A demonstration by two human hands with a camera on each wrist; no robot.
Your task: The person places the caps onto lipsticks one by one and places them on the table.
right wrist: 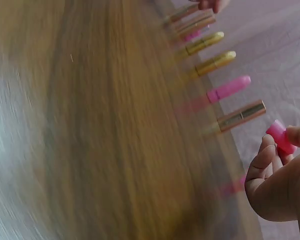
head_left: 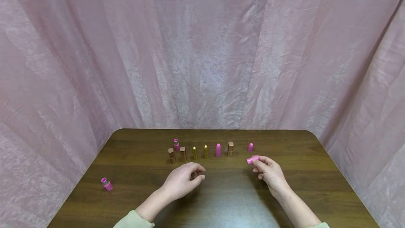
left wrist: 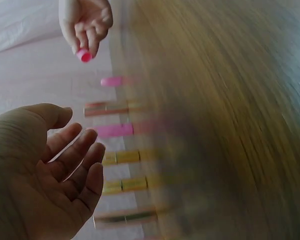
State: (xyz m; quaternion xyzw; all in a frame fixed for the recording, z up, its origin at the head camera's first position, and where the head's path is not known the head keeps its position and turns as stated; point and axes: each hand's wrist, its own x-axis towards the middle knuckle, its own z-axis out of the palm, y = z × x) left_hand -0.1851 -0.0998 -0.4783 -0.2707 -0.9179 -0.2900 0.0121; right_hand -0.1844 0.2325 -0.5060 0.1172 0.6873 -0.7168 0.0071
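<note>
My right hand (head_left: 272,177) pinches a pink lipstick cap (head_left: 252,160) between thumb and fingers, above the table at the right. The cap's hollow end shows in the left wrist view. Just behind it a short pink cap (head_left: 251,147) with a rounded tip stands on the table. My left hand (head_left: 181,181) hovers in front of the row with loosely bent fingers and holds nothing. Nearest to it are two gold bullet-shaped lipsticks (head_left: 194,153) and two copper square lipsticks (head_left: 183,154). A closed pink lipstick (head_left: 218,150) and another copper lipstick (head_left: 230,149) stand between the hands.
An uncapped pink lipstick base (head_left: 176,145) stands behind the copper pair. A second uncapped pink base (head_left: 107,184) stands apart at the left of the brown wooden table (head_left: 221,207). Pink curtains (head_left: 205,52) hang behind the table and along both sides.
</note>
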